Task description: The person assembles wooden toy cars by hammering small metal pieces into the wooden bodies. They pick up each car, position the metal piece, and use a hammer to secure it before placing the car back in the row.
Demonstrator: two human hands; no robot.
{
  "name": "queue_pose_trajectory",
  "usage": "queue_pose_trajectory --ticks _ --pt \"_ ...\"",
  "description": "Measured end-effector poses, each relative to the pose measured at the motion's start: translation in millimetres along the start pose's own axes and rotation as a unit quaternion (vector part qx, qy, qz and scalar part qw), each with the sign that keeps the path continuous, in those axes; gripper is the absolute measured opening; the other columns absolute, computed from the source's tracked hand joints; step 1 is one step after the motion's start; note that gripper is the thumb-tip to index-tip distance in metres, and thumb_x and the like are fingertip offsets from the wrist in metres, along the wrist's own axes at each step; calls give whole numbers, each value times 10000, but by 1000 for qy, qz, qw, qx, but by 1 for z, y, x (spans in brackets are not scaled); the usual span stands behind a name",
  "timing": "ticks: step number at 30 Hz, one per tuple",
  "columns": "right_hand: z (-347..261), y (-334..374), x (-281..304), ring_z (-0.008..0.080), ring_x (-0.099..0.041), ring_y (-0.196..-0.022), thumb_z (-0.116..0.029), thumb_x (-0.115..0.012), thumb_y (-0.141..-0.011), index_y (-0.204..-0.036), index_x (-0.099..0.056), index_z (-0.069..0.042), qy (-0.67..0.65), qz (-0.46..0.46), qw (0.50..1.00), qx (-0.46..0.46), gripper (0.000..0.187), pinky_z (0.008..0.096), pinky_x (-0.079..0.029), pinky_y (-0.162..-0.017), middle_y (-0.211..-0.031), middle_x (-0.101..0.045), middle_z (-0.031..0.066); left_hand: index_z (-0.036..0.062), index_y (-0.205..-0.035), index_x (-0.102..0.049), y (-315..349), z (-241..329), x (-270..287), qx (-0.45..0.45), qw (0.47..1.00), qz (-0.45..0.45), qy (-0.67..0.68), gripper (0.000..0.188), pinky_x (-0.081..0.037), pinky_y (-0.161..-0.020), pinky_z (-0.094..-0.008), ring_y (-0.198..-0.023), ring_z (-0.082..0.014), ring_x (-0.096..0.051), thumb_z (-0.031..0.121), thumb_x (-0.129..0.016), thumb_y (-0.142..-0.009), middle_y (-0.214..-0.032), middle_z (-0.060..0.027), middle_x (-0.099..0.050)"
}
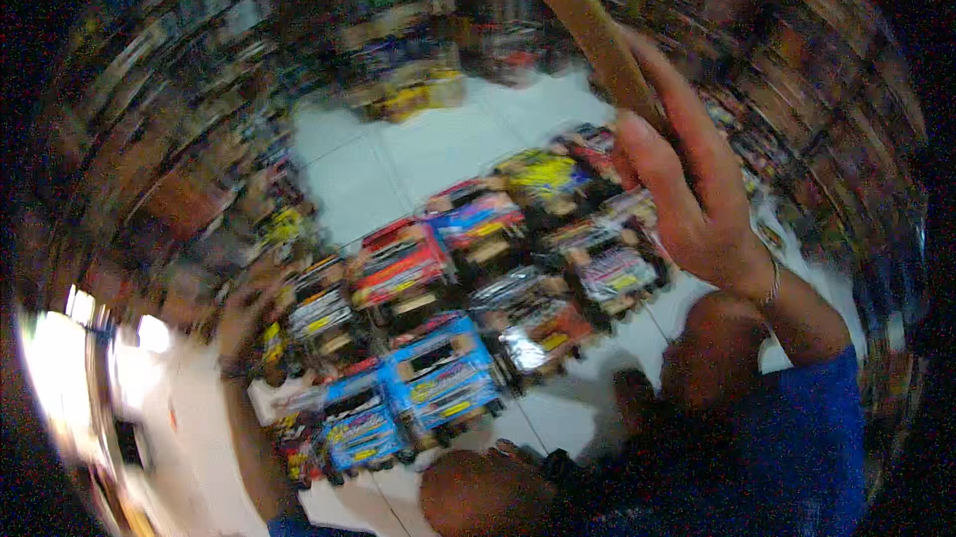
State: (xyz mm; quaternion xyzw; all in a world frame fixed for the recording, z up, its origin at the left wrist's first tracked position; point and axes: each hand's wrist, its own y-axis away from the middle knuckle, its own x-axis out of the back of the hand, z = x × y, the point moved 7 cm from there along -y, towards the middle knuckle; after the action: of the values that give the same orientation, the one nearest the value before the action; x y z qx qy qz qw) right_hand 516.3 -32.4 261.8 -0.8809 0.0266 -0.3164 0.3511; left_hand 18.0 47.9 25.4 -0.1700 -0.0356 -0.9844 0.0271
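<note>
Raised at the upper right, my right hand [682, 169] is closed around a long brown stick [583, 14], perhaps wooden, which slants up past the top edge. Its thumb and fingers wrap the lower end. Down at the left, my left hand [251, 313] is smeared by motion beside the toy trucks, so its fingers do not show clearly. Nearest to it stands a white-fronted toy truck [321, 310]. Two blue toy trucks [443, 378] are in front, and a red toy truck [400, 266] is behind them. A yellow toy truck [543, 179] stands farther back.
Several toy trucks stand packed in rows on white floor tiles [398, 164]. Blurred, crowded shelves [179, 199] surround the floor. A yellow item [413, 94] sits at the far side. My bent knees [488, 492] are close to the front row. Bright light enters at the lower left.
</note>
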Motion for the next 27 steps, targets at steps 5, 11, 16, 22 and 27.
queue_pose_trajectory --ticks 5,11,16,22,27 --pt "46 68 125 42 -458 -654 -206 -617 -992 -1420 -483 -98 -23 99 983 -155 461 221 -378 -577 -791 -537 -56 -5 -1284 -569 -19 -15 31 71 997 12 18 377 -530 -890 -308 -1046 -182 -610 164 -664 -961 -1241 -110 -602" --pt "154 165 202 173 -600 -692 -262 -680 -942 -1202 -611 -68 203 40 960 -190 331 333 -476 -617 -851 -661 56 14 -1381 -520 -50 92 -16 -198 820 -70 -533 424 -447 -1062 -360 -1186 -220 -553 171 -604 -996 -1378 -95 -514" --pt "251 311 261 369 -697 -793 -347 -702 -902 -1116 -626 -43 305 45 858 -411 380 434 -543 -722 -897 -708 200 11 -1223 -644 -14 238 -248 -215 940 -105 -243 285 -475 -938 -323 -1067 -173 -589 175 -612 -993 -1151 -63 -638" --pt "328 427 281 389 -690 -793 -520 -721 -846 -1064 -673 -62 255 -1 807 -533 510 456 -536 -711 -868 -705 201 1 -1142 -687 140 262 -589 -188 773 -556 -240 246 -539 -842 -342 -935 -233 -700 151 -669 -948 -1080 -143 -726" --pt "347 450 278 401 -674 -791 -584 -719 -817 -1004 -694 -80 178 8 820 -545 537 470 -527 -732 -835 -692 184 50 -1074 -706 233 183 -767 -438 536 -630 -352 207 -536 -909 -406 -1101 -341 -641 140 -591 -928 -1171 -155 -674"
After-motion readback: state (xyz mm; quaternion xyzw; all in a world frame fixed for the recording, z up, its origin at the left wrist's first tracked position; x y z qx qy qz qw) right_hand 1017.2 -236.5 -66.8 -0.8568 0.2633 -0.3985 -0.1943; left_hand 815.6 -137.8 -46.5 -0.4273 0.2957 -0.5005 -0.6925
